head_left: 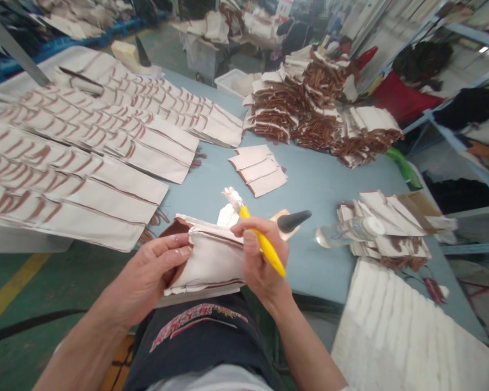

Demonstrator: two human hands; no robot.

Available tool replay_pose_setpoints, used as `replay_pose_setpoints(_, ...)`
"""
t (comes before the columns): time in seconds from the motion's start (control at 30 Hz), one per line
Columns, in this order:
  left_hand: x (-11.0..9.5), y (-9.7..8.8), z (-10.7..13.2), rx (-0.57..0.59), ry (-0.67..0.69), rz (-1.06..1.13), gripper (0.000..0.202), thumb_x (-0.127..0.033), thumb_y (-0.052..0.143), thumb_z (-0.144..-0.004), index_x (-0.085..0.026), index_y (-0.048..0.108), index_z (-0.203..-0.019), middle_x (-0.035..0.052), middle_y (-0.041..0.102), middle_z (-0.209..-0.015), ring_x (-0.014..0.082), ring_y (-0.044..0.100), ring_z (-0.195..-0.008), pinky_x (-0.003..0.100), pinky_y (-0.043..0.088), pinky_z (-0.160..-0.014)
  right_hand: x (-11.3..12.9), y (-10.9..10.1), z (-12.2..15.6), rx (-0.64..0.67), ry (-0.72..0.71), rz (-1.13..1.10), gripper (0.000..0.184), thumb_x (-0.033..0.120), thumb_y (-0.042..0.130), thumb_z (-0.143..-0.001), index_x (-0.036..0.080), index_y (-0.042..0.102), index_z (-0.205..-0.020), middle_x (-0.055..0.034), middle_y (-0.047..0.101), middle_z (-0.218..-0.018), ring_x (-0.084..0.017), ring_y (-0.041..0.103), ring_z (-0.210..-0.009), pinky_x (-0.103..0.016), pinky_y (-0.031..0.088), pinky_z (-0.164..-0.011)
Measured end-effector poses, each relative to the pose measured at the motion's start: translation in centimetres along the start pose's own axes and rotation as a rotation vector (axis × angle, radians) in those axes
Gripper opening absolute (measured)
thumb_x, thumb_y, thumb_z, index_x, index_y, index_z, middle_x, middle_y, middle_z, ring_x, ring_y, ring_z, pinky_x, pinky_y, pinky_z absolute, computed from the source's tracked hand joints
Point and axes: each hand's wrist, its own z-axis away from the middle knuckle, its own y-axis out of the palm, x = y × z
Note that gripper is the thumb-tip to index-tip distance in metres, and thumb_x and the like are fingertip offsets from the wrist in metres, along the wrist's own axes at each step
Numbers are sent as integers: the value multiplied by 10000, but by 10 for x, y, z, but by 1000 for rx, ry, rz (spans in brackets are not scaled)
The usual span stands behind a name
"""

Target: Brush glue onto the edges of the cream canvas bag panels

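Note:
My left hand point(149, 274) pinches the left end of a white piece with brown lining point(215, 255), which looks like sewn leather or fabric. In my right hand point(264, 260) is a yellow-handled brush point(269, 252); its whitish, clotted tip point(232, 198) points up and away from me. The right fingers also lie against the piece's right end. Just beyond the piece sits a small white scrap point(227, 215). To the right of the brush, a black cone-shaped tool point(294, 221) lies on a pale block. Farther back rests a small stack of white pieces point(261, 169).
Overlapping rows of white pieces point(118, 201) cover the left side. A tall brown-and-white pile point(293, 103) stands at the back of the blue table point(321, 184). At right are a clear bottle point(350, 231), more stacked pieces point(391, 217) and white padding point(391, 326).

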Motion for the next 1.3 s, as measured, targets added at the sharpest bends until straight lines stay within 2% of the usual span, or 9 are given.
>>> replay_pose_setpoints(0.2,-10,-6,-2,37,120,-115,362,-349,1105,-526,-213,891,-784,0,786,-640,129,679,-550,158,550,-515,-8,21,-14,102,-79,129,248,315,488,-1151,233,693,-1038,-24,809,-890,-146,750,-705,-265,580,-662)
replay_pose_setpoints(0.37,-10,-39,-2,50,282,-324,435,-643,924,-799,-281,936,-1041,74,905,-1091,271,834,-954,311,680,-878,1,14,-37,7,-20,91,272,385,489,-1168,227,678,-1051,1,745,-849,-131,685,-657,-266,539,-631)
replay_pose_setpoints(0.47,-4,-56,-2,-42,448,-662,379,-540,886,-829,-280,925,-1102,68,903,-1162,284,831,-997,273,651,-860,2,10,-50,-45,50,61,297,447,507,-1164,232,675,-1047,19,709,-837,-126,634,-633,-270,510,-616)
replay_pose_setpoints(0.57,1,-57,0,-100,607,-926,261,-434,849,-814,-253,902,-995,48,903,-970,276,823,-888,253,623,-814,-3,14,-57,-52,105,44,332,487,503,-1155,233,674,-1027,23,694,-831,-130,610,-637,-277,488,-620)
replay_pose_setpoints(0.7,3,-44,7,53,731,-963,181,-331,714,-947,-247,869,-905,26,860,-812,217,761,-698,227,556,-689,-16,27,-54,1,182,54,371,523,496,-1138,229,689,-1021,15,708,-812,-149,635,-671,-296,477,-658)
replay_pose_setpoints(0.87,3,-41,13,205,696,-919,227,-306,670,-1017,-246,871,-930,30,836,-803,207,728,-683,233,508,-675,-28,33,-49,-18,267,46,367,525,520,-1098,221,720,-1049,28,695,-715,-157,644,-629,-296,485,-651)
replay_pose_setpoints(0.97,6,-46,13,194,669,-915,267,-313,675,-1012,-248,830,-805,20,770,-701,197,656,-612,244,482,-637,-16,21,-46,-202,322,-95,322,477,564,-1072,215,733,-991,48,638,-623,-131,577,-530,-262,453,-563)
replay_pose_setpoints(1.07,12,-53,12,167,684,-923,216,-311,709,-991,-263,863,-848,32,808,-751,219,685,-668,247,521,-694,12,6,-35,-336,476,-280,353,453,586,-1061,235,688,-803,90,453,-514,-94,380,-400,-222,284,-407)
replay_pose_setpoints(1.3,23,-59,8,125,698,-994,184,-324,745,-983,-281,922,-959,57,887,-933,250,790,-846,235,548,-839,58,1,-3,-196,569,-372,434,516,683,-1027,228,675,-702,71,459,-525,-68,335,-361,-200,205,-326)
